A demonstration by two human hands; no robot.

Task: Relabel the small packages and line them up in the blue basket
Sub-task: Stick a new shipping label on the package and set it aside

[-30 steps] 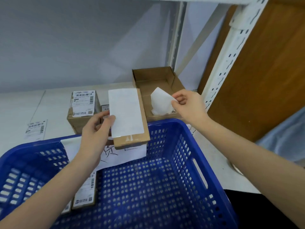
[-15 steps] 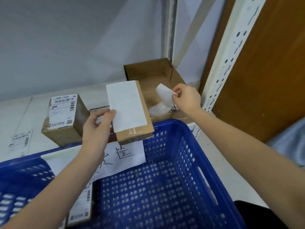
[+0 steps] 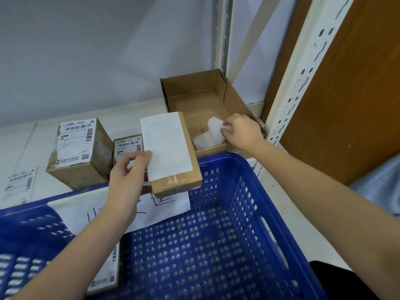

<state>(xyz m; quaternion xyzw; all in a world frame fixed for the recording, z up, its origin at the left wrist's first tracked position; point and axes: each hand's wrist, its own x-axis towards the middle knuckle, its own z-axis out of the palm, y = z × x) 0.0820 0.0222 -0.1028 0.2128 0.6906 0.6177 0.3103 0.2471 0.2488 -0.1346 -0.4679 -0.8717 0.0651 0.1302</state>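
My left hand (image 3: 127, 176) grips a small brown package (image 3: 186, 169) with a blank white label (image 3: 165, 146) on its top, held over the far rim of the blue basket (image 3: 249, 191). My right hand (image 3: 242, 132) reaches into an open cardboard box (image 3: 194, 94) and pinches a curled white backing paper (image 3: 214, 128) there. Two more labelled packages stand on the shelf, a large one (image 3: 78, 152) and a smaller one (image 3: 127, 145) behind my left hand. Another labelled package (image 3: 106, 276) lies in the basket, partly hidden by my left forearm.
A handwritten paper sign (image 3: 155, 208) hangs on the basket's far wall. A loose printed label (image 3: 19, 185) lies on the white shelf at the left. A perforated shelf upright (image 3: 303, 72) and a wooden panel (image 3: 357, 83) stand at the right.
My right hand has gone down into the cardboard box with the white backing paper. My left hand keeps hold of the package, which has barely moved. The view has shifted.
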